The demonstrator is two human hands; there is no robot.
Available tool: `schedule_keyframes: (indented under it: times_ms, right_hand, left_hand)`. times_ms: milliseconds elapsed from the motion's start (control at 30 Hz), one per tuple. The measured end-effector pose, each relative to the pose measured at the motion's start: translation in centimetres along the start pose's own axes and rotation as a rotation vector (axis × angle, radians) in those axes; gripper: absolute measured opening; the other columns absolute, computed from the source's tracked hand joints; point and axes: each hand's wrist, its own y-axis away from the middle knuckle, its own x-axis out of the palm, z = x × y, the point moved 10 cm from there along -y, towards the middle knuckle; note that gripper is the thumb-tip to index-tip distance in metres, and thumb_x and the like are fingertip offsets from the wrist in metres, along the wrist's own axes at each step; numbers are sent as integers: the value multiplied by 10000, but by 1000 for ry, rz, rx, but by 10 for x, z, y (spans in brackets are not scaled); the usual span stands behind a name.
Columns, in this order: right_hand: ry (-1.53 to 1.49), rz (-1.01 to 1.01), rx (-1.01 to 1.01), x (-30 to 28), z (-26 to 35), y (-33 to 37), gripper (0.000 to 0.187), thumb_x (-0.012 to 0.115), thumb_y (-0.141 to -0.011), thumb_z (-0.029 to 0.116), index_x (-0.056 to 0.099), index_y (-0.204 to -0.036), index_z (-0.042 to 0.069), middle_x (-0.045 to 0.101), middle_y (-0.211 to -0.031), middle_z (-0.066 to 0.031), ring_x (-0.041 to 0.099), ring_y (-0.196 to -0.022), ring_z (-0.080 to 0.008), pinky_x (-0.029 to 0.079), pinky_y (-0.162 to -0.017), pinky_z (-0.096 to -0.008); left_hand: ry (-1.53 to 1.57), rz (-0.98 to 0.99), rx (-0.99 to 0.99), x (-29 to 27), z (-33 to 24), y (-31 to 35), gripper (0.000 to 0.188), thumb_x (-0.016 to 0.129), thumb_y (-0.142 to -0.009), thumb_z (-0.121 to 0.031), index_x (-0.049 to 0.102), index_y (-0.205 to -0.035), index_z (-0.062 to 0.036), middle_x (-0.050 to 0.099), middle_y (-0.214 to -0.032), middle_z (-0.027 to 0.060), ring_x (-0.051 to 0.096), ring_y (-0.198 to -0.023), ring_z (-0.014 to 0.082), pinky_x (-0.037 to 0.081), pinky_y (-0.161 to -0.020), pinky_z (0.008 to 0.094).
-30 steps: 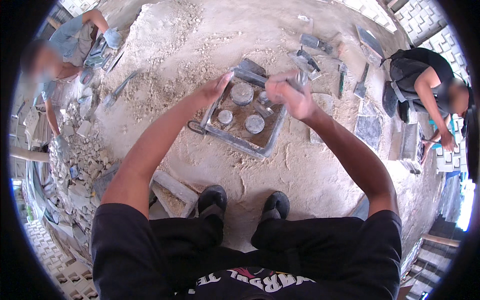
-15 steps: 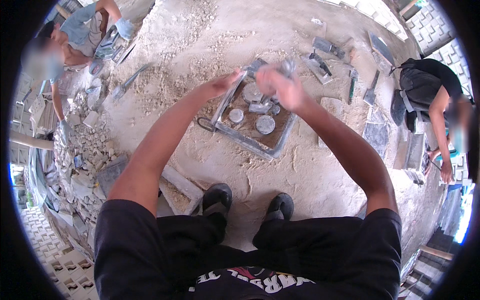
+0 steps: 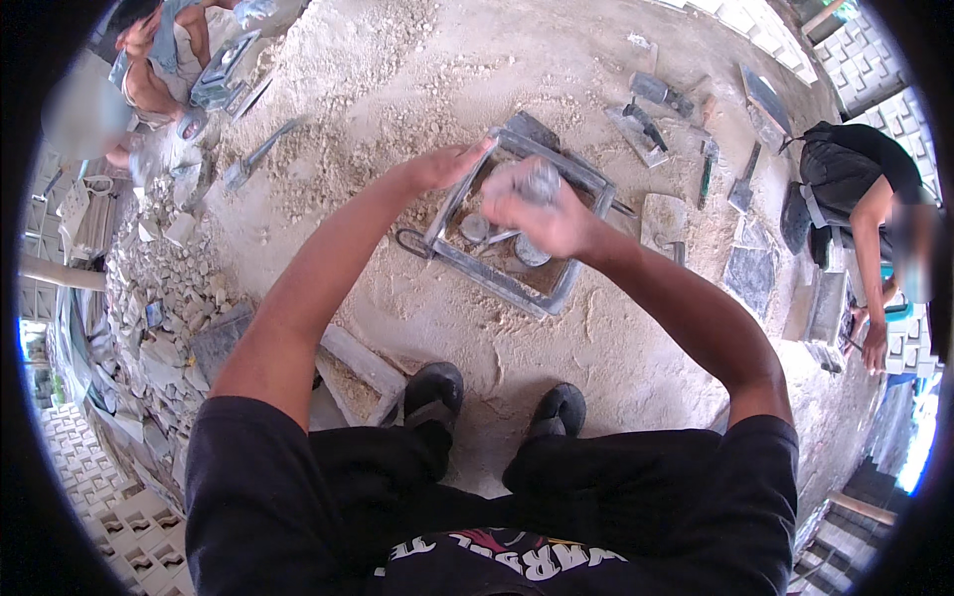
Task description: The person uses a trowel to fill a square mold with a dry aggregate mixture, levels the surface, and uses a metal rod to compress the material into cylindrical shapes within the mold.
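A grey, dusty rectangular frame (image 3: 494,285) with a loop handle lies on the sandy ground in front of me. My left hand (image 3: 444,167) is closed at its far left corner, fingertips on the rim. Over the middle of the frame, my right hand (image 3: 542,214) grips a grey tool with a rounded end (image 3: 542,184); my hand hides most of it. Round grey pieces sit inside the frame. One small disc (image 3: 474,229) and part of a larger disc (image 3: 532,250) show beside my right hand; the others are covered.
Stone rubble (image 3: 179,283) is heaped at the left, near a small trowel (image 3: 253,159). Another trowel (image 3: 743,179) and several tools lie at the right. A wooden-edged tray (image 3: 363,372) stands by my left shoe. People crouch at both sides.
My right hand has come down and nearer with the tool, covering more of the frame's inside. My left hand stays at the corner. The person at the far left has shifted their arms.
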Motion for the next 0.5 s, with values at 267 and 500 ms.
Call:
schedule_keyframes:
  times_ms: [267, 500]
  right_hand:
    - [-30, -92, 82, 14, -10, 1, 159, 610, -909, 177, 562, -803, 69, 533, -699, 41, 482, -632, -38, 374, -524, -229]
    - [-107, -515, 219, 2, -8, 15, 302, 544, -936, 157, 484, -649, 84, 424, -600, 56, 388, -561, -51, 315, -510, -244]
  left_hand:
    - [-68, 3, 141, 6, -29, 16, 832, 157, -952, -670, 320, -1468, -38, 380, -1474, 207, 343, -1385, 326, 245, -1158, 390]
    - [-75, -39, 113, 2, -22, 14, 735, 229, -969, -629, 266, -1506, -128, 324, -1525, 143, 331, -1397, 277, 243, -1157, 359]
